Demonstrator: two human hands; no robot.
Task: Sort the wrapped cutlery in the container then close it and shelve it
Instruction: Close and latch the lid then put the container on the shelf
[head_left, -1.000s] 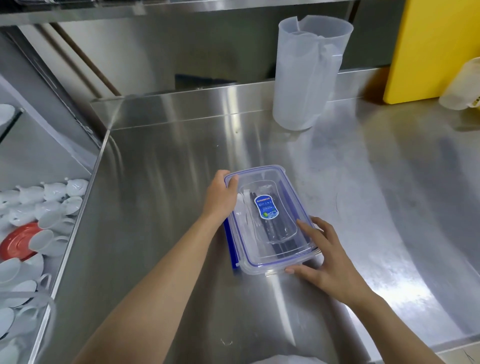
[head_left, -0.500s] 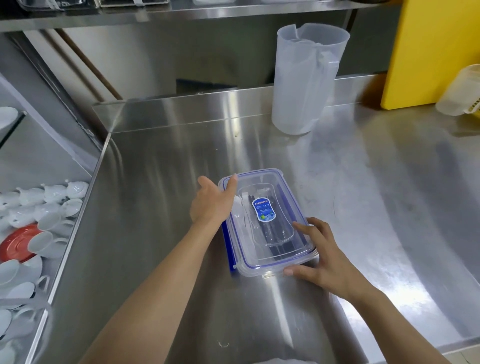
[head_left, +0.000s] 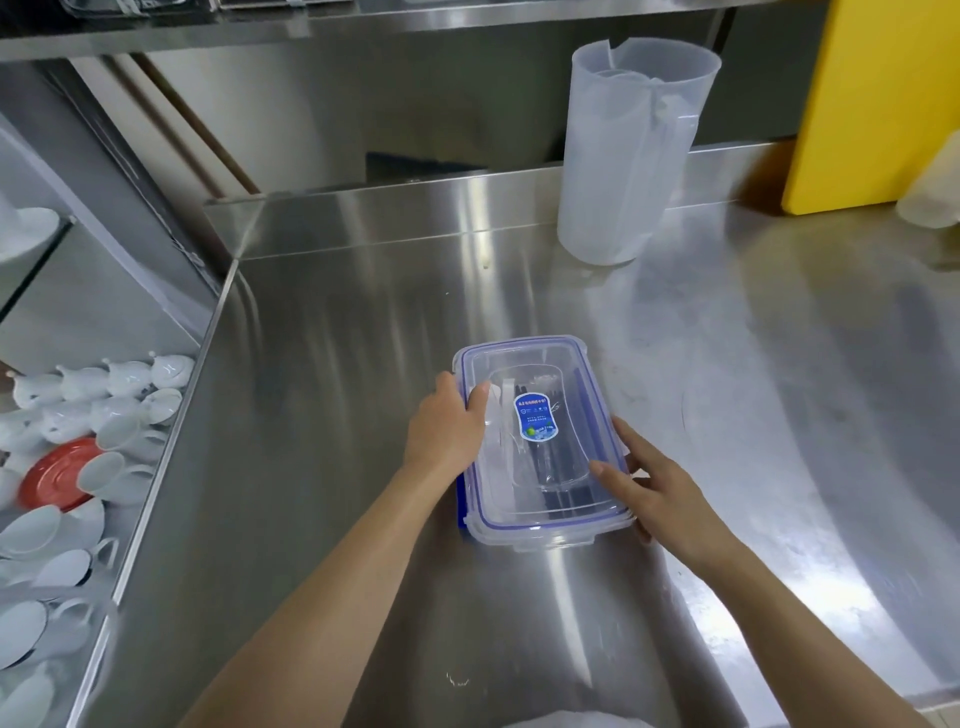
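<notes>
Nearest me on the steel table (head_left: 322, 519), both hands are on the clear container (head_left: 545, 535). My left hand (head_left: 447, 431) grips its left long edge, thumb up on the lid (head_left: 524, 358) and fingers curled down the side. My right hand (head_left: 660, 488) clasps the near right corner, thumb on top and fingers along the right wall. I read this two-sided hold as squeezing the lid down squarely so that it seats. The blue latch flap (head_left: 462, 512) on the left looks as though it hangs loose, so I judge the closing unfinished and the shelving still to come. The wrapped cutlery (head_left: 563, 493) lies inside, lengthwise under the lid, dark and pale pieces together.

Counting: two hands, one container, one lid with one blue sticker (head_left: 535, 418). The cutlery packs blur through the plastic, so I cannot number them. On the lower left, white cups (head_left: 78, 405) lie heaped, too overlapped to count, around one red saucer (head_left: 57, 475). Farther back stands one translucent jug (head_left: 623, 156), with one yellow board (head_left: 872, 104) leaning to its right. One steel shelf (head_left: 363, 28) runs overhead, the likely home for the container.
</notes>
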